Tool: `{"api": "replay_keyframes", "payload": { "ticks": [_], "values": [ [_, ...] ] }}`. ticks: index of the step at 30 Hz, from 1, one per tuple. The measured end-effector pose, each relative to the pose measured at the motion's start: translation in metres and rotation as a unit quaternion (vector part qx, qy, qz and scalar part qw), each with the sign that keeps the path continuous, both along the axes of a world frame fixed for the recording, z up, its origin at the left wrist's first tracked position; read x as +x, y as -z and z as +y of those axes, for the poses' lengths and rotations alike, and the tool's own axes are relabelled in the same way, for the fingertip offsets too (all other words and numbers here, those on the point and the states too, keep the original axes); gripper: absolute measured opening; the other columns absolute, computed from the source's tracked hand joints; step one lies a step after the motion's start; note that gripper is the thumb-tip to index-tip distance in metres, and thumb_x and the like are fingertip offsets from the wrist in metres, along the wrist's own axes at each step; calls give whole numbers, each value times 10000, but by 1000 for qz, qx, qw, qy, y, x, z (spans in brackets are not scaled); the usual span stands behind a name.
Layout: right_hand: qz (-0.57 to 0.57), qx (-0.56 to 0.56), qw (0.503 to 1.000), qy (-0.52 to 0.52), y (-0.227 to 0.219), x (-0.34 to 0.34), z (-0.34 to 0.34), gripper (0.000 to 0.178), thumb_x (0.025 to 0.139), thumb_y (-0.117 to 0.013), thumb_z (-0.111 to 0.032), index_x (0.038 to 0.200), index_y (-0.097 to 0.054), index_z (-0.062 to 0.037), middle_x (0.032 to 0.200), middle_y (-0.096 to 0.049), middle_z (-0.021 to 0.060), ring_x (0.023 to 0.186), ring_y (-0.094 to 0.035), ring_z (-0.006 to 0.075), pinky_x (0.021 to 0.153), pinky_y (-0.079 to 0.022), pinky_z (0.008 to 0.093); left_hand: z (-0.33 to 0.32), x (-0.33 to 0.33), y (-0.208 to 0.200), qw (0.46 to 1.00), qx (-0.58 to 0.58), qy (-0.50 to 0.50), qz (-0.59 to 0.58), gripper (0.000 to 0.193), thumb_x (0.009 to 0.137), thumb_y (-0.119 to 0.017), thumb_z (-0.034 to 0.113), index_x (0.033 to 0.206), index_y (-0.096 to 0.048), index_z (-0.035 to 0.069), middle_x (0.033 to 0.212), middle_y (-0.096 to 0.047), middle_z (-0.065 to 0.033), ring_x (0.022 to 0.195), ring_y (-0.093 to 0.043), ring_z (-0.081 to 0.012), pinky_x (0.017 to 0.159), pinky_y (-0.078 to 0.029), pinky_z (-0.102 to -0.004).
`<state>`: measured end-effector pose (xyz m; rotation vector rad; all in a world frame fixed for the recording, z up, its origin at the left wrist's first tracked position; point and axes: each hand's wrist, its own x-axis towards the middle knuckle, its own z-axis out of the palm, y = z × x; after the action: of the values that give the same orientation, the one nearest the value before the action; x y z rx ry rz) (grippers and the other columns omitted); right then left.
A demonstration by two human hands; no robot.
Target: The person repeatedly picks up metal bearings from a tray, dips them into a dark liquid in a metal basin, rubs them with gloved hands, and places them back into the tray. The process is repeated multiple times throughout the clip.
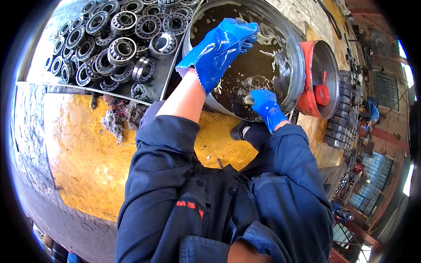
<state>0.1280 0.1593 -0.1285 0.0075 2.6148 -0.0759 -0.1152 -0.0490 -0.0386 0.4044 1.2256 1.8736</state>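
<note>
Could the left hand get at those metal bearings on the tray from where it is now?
Probably yes. The left hand is raised over the basin of dark liquid, and the tray of bearings sits right beside it on the left, with nothing between them.

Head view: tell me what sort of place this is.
Most likely an industrial workshop where bearings are cleaned. A tray of steel roller bearings sits by a metal tub of dark liquid, and both blue-gloved hands work in it.
</note>
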Motion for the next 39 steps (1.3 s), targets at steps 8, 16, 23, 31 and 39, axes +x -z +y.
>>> {"api": "replay_keyframes", "payload": {
  "ticks": [8, 16, 23, 31, 39],
  "values": [
    [-90, 97, 985, 112, -32, -15, -35, 272, 825, -695, -322, 943, -750, -84, 1027, -748, 158, 1018, -709, 348, 836, -548, 435, -8, 5, -7, 999, -32, -10, -24, 582, 943, -691, 498, 1290, -619, 35, 1199, -709, -183, 1068, -694, -286, 930, -554, -425],
    [-92, 3, 962, 256, 18, -8, 4, 292, 835, -678, -329, 1001, -760, -103, 1034, -749, 166, 972, -725, 310, 749, -548, 364, -8, 5, -16, 999, -30, -19, -18, 590, 940, -694, 499, 1294, -615, 33, 1203, -708, -185, 1076, -692, -289, 936, -553, -429],
    [-37, 41, 990, 127, 10, -6, -19, 204, 836, -674, -291, 953, -756, -145, 979, -749, 170, 927, -724, 361, 764, -541, 455, 0, 10, -11, 999, -32, -6, -17, 596, 938, -696, 500, 1298, -612, 32, 1206, -706, -187, 1081, -691, -292, 942, -553, -434],
    [-30, 82, 992, 88, -37, -38, -48, 227, 852, -656, -323, 969, -757, -157, 994, -744, 157, 949, -718, 348, 796, -547, 473, 4, 15, -12, 999, -24, 17, 23, 579, 939, -695, 497, 1284, -622, 38, 1211, -707, -179, 1090, -689, -294, 957, -553, -431],
    [-7, -132, 860, 493, -123, -31, -10, 539, 814, -667, -446, 1072, -731, 23, 995, -745, 192, 890, -715, 296, 830, -545, 400, 16, 24, -14, 999, -46, 20, -5, 617, 936, -706, 451, 1349, -568, 14, 1229, -684, -182, 1086, -672, -290, 950, -524, -438]
  ]
}}
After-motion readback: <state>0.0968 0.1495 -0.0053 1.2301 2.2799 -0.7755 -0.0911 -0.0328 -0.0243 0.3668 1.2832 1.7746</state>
